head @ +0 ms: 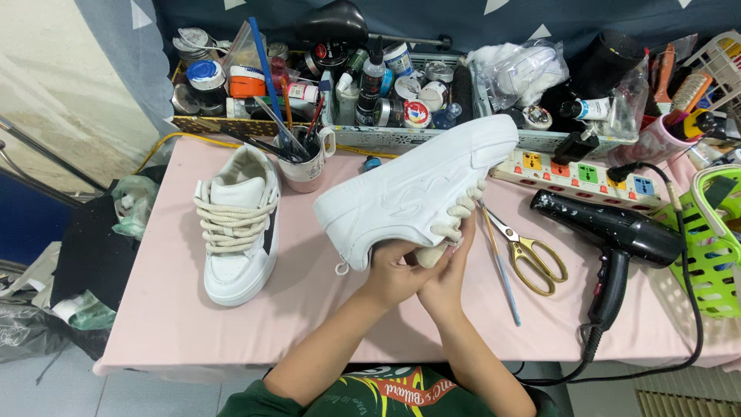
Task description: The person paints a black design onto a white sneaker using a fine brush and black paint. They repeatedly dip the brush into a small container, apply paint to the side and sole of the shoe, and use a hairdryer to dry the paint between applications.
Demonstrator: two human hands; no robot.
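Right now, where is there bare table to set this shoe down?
Free: pink table between second shoe and left hand; front edge near hair dryer. Crowded: back trays, scissors beside held shoe.

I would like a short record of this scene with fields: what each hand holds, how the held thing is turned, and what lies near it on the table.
left hand: holds the white sneaker from below
right hand: grips the same sneaker at its laced opening
sneaker pose: lifted off the table, on its side, sole facing away
left of it: second sneaker upright on the pink table
right of it: gold scissors, thin blue brush, black hair dryer
behind: cup of brushes, power strip, trays of paint jars
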